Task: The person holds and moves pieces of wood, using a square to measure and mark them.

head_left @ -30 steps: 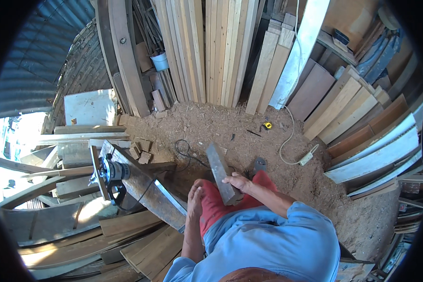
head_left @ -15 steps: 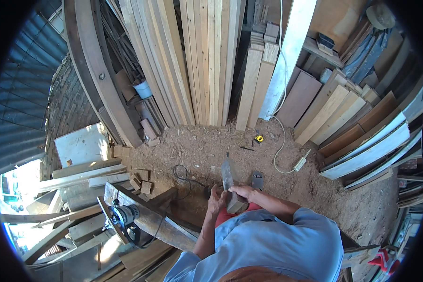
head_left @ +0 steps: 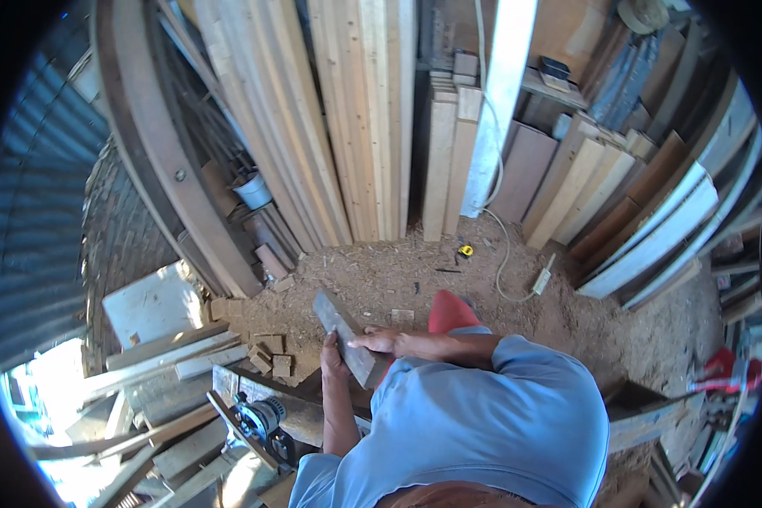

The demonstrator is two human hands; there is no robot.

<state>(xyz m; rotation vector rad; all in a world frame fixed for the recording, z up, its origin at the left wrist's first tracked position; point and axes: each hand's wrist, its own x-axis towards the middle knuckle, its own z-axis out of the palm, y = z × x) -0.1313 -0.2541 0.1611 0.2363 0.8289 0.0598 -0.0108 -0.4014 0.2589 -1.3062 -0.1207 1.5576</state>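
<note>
Wooden board (head_left: 344, 328), thick and grey, held over the lap in the head view, slanting from far left to near right, with its near end close to the blue shirt (head_left: 483, 406). Clamped along the left edge by the left hand (head_left: 334, 357); touched from the right by the right hand (head_left: 381, 340), with fingers reaching onto the upper face. Close together at the board, both hands, but too small in view to tell whether the right one grips or merely rests. Just beside the left forearm, on the plank-topped surface (head_left: 306, 416), a power tool (head_left: 262, 416) with a round motor body. Beyond that, on the ground, small wood offcuts (head_left: 271, 356) in a loose cluster, near stacked boards (head_left: 165, 356). Ahead on the sawdust-strewn floor (head_left: 356, 275), a yellow and black tape measure (head_left: 466, 251), with a thin dark stick (head_left: 449, 270) near it. Farther right, a pale cable (head_left: 501, 279) running to an extension socket (head_left: 542, 281). Behind these, upright, long timber planks (head_left: 347, 118) and a white board (head_left: 501, 102).
</note>
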